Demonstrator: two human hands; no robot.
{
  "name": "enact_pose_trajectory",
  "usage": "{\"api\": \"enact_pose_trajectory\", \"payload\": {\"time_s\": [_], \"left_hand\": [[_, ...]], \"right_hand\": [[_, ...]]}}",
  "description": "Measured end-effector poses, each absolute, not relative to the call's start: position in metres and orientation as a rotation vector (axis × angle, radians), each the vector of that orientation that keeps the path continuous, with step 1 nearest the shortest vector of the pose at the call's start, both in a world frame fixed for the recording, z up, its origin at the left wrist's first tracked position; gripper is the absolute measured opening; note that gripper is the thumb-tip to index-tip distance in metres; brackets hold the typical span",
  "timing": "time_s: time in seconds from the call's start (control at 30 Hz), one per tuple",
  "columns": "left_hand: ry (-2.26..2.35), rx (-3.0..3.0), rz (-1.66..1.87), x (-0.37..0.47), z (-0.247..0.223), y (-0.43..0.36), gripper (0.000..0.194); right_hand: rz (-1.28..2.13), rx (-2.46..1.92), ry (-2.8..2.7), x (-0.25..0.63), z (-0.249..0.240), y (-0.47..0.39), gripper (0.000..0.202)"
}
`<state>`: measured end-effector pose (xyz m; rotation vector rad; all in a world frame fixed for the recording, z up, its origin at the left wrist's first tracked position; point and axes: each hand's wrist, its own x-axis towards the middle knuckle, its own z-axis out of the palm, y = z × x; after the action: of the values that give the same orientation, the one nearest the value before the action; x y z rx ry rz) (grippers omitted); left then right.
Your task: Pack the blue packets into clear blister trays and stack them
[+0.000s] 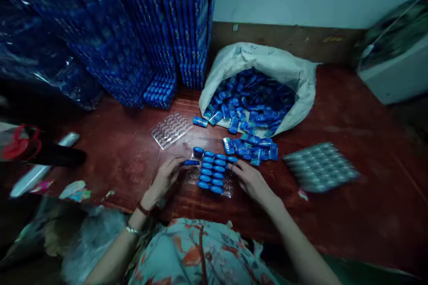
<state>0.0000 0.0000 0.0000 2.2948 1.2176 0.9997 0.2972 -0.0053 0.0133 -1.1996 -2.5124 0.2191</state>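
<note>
A clear plastic tray (228,189) lies in front of me with two middle columns of shiny blue oval pieces (206,165). At its left edge my left hand (167,173) pinches a small blue packet (190,162). My right hand (249,180) is at the tray's right side, fingertips closed on a blue oval piece (232,159) in the upper right. Another oval piece (198,150) sits at the tray's upper left. Cells low on both sides of the tray hold nothing. Just beyond lies a loose pile of blue packets (256,148).
A white sack (304,82) spills blue packets towards me. Tall stacks of filled blue trays (160,91) stand back left. A clear tray (172,130) lies left, and a blurred stack of trays (321,167) right. A dark bottle with red lid (56,153) lies far left.
</note>
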Motion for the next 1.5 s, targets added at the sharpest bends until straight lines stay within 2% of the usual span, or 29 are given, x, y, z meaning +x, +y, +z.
{"api": "enact_pose_trajectory", "payload": {"time_s": [0.17,0.33,0.57,0.73,0.83,0.93,1.03,1.1,1.2,1.33,1.4,1.5], "left_hand": [[1.078,2.571,0.864,0.008,-0.016,0.019,0.031],[0.910,2.849,0.547,0.009,0.002,0.033,0.026],[0.704,2.961,0.078,0.027,0.017,0.051,0.011],[0.802,3.006,0.225,0.023,0.011,0.052,0.022],[0.834,2.932,0.473,0.017,0.011,0.064,0.023],[1.101,2.697,0.740,0.022,0.009,0.096,0.024],[1.522,2.562,0.571,0.038,0.003,0.140,0.030],[1.671,2.559,0.307,0.051,-0.002,0.165,0.037],[1.654,2.574,0.175,0.064,-0.008,0.184,0.027],[1.547,2.577,0.232,0.062,-0.008,0.179,0.019],[1.507,2.569,0.273,0.053,-0.005,0.166,0.021],[1.363,2.381,0.587,0.033,0.003,0.138,0.027]], "right_hand": [[0.043,-1.259,-2.524,0.298,0.013,-0.005,0.036],[-0.101,-1.377,-2.475,0.296,0.007,-0.014,0.035],[0.224,-1.386,-2.362,0.297,0.013,-0.005,0.023],[0.278,-1.597,-2.099,0.316,0.004,0.022,0.027],[0.203,-1.785,-2.282,0.325,-0.004,0.040,0.041],[0.123,-1.848,-2.497,0.324,-0.010,0.054,0.053],[0.083,-1.864,-2.476,0.317,-0.011,0.059,0.044],[0.158,-1.851,-2.317,0.316,-0.010,0.056,0.037],[0.381,-1.819,-1.825,0.324,-0.007,0.037,0.032],[0.783,-1.670,-1.165,0.344,-0.005,-0.012,0.040],[0.988,-1.615,-1.025,0.349,-0.004,-0.038,0.043],[1.169,-1.589,-1.013,0.338,-0.006,-0.067,0.041]]}}
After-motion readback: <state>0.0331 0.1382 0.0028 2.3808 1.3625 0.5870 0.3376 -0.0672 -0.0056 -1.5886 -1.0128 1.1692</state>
